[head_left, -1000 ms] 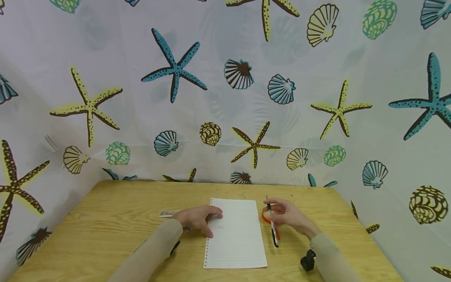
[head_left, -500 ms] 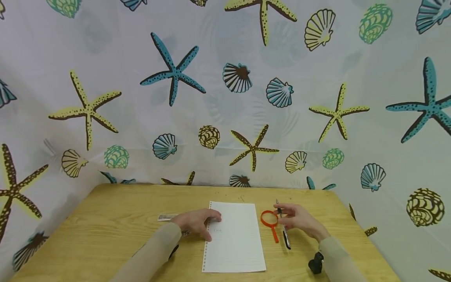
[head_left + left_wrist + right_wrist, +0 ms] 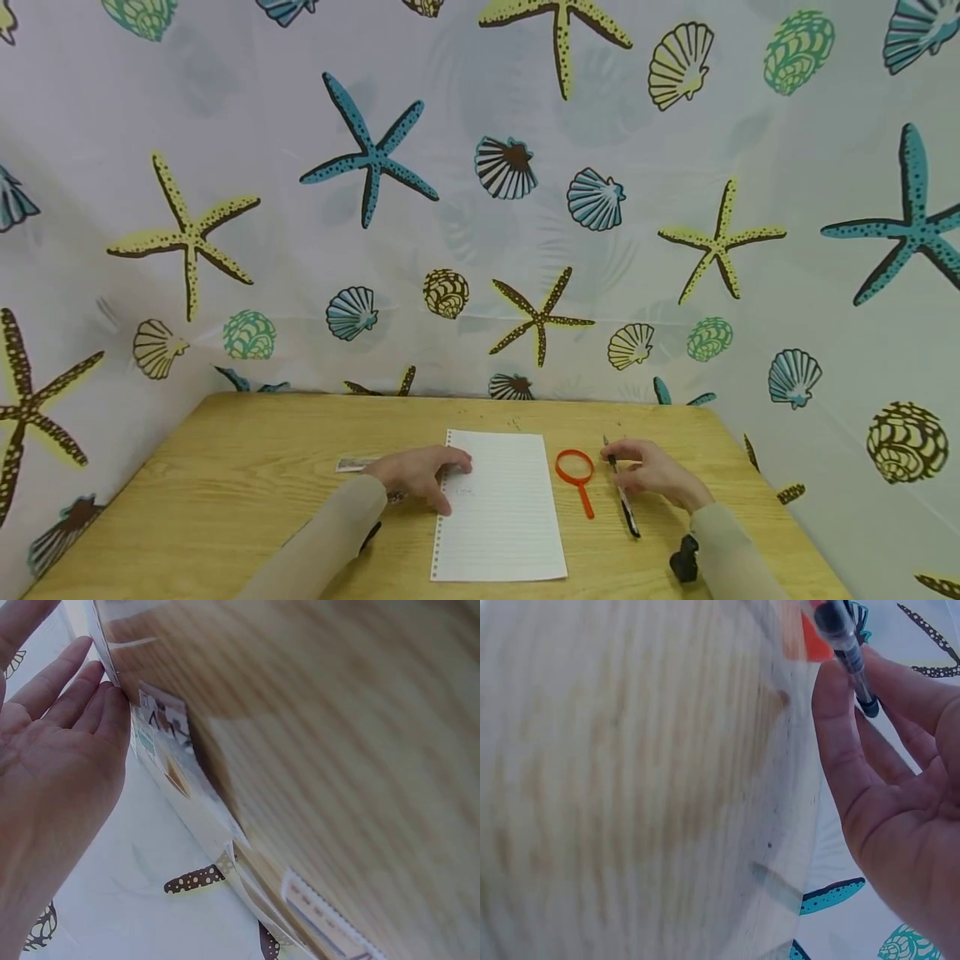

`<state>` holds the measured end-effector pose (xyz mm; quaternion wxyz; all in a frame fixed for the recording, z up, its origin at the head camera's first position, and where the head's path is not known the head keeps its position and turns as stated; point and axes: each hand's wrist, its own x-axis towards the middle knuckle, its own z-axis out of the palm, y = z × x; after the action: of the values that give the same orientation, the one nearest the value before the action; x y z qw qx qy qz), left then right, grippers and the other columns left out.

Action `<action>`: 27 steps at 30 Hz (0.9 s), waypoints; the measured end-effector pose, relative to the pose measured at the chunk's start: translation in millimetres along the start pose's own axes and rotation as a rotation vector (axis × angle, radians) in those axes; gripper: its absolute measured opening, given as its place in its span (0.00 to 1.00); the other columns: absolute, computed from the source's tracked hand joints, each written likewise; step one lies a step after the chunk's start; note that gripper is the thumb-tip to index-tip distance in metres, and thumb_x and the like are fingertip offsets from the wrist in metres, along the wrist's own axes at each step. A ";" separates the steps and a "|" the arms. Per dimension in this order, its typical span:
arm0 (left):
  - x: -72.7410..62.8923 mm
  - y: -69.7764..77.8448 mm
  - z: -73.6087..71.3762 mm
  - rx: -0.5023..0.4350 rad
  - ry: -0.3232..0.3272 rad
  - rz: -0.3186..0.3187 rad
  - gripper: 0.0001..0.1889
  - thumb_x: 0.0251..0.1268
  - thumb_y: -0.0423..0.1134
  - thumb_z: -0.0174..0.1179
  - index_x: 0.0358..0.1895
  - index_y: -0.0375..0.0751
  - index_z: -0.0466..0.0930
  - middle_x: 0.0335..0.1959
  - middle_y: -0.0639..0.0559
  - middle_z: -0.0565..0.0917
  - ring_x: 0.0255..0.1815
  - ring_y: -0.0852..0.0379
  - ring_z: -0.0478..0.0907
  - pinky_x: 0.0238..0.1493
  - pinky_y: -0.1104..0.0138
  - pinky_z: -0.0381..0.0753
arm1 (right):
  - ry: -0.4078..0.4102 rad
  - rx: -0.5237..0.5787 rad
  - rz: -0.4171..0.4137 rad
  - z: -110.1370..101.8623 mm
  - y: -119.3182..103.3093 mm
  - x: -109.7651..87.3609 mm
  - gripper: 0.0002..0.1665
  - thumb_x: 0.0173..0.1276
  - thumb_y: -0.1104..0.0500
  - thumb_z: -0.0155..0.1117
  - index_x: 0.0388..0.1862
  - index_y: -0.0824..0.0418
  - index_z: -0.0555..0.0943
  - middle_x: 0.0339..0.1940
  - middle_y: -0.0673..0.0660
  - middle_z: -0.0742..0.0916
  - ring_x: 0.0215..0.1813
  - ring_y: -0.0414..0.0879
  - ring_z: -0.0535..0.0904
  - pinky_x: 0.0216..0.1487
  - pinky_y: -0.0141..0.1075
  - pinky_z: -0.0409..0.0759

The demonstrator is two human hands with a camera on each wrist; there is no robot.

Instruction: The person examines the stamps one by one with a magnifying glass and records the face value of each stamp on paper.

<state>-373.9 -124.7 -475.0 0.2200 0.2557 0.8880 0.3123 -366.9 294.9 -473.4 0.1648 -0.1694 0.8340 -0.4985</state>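
A sheet of lined paper [image 3: 498, 508] with punched holes down its left side lies on the table, with faint writing near its left edge. My left hand [image 3: 416, 475] rests on that edge, thumb and fingers spread; in the left wrist view the hand [image 3: 64, 750] shows straight fingers. To the right of the paper, my right hand [image 3: 660, 477] pinches a pen [image 3: 626, 508] with a clear barrel and black ends. The right wrist view has the pen [image 3: 847, 652] between thumb and fingers. Between paper and right hand lies a red magnifying glass [image 3: 586, 500].
A small printed paper strip [image 3: 352, 464] lies beyond the left forearm. The left wrist view shows a picture strip [image 3: 166, 716] and a piece with a perforated-looking edge [image 3: 322, 915] on the wooden table [image 3: 247, 467]. A patterned curtain [image 3: 450, 233] surrounds the table's back and sides.
My right hand has moved right with the pen, away from the magnifying glass, which is now uncovered. My left hand stays on the paper. The head view has shifted slightly.
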 end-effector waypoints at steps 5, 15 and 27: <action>-1.1 -1.3 3.2 -0.002 0.004 0.000 0.35 0.48 0.36 0.77 0.63 0.48 0.75 0.73 0.51 0.67 0.78 0.45 0.56 0.75 0.48 0.55 | 0.017 -0.043 0.002 1.0 5.8 -0.6 0.28 0.66 0.67 0.65 0.64 0.71 0.72 0.65 0.74 0.73 0.49 0.51 0.80 0.40 0.37 0.81; -4.3 2.2 6.4 0.003 0.008 -0.008 0.34 0.48 0.37 0.76 0.63 0.47 0.75 0.73 0.52 0.67 0.77 0.46 0.57 0.76 0.49 0.54 | -0.021 -0.071 0.000 -3.5 10.9 2.6 0.29 0.64 0.67 0.67 0.64 0.72 0.73 0.67 0.75 0.72 0.44 0.44 0.81 0.40 0.36 0.83; -3.8 4.0 3.1 0.015 0.009 -0.016 0.36 0.49 0.37 0.76 0.65 0.47 0.74 0.73 0.52 0.67 0.77 0.48 0.57 0.76 0.51 0.55 | -0.026 -0.163 -0.015 -4.1 6.7 5.7 0.28 0.63 0.67 0.68 0.62 0.71 0.76 0.65 0.74 0.75 0.36 0.44 0.76 0.35 0.34 0.79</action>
<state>-368.0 -122.8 -473.7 0.2166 0.2487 0.8934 0.3050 -374.6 298.5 -478.1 0.1575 -0.1951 0.8683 -0.4280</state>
